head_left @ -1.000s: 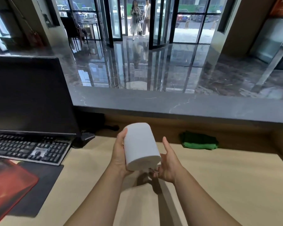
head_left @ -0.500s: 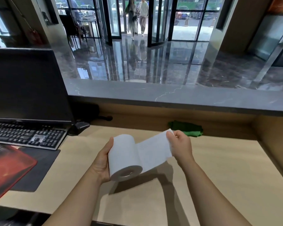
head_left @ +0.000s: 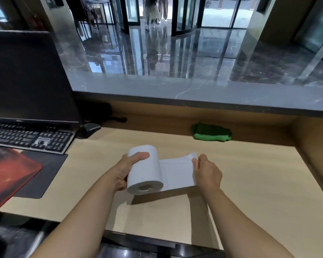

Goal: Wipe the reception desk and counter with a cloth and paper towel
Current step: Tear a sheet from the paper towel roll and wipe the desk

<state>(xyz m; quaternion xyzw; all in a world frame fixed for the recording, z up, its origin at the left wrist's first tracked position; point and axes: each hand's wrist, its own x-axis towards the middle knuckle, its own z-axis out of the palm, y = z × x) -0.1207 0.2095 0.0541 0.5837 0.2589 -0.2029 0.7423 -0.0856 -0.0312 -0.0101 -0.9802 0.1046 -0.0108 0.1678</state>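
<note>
Paper towel roll (head_left: 145, 170): white, held on its side above the tabletop, lower centre of the frame, hollow core facing the camera.
Loose sheet (head_left: 177, 171): drawn out flat from the roll toward the right.
Left hand (head_left: 122, 172): fingers (head_left: 122, 184) curled round the roll's left side, thumb over its top.
Right hand (head_left: 208, 173): fingers (head_left: 195, 162) pinching the sheet's free edge.
Green cloth (head_left: 212, 133): folded, at the tabletop's back edge, right of centre, well apart from both hands.
Tabletop (head_left: 259, 183): pale wood.
Counter (head_left: 194, 90): grey stone, raised behind.
Keyboard (head_left: 30, 139), monitor (head_left: 26, 77): left of the frame.
</note>
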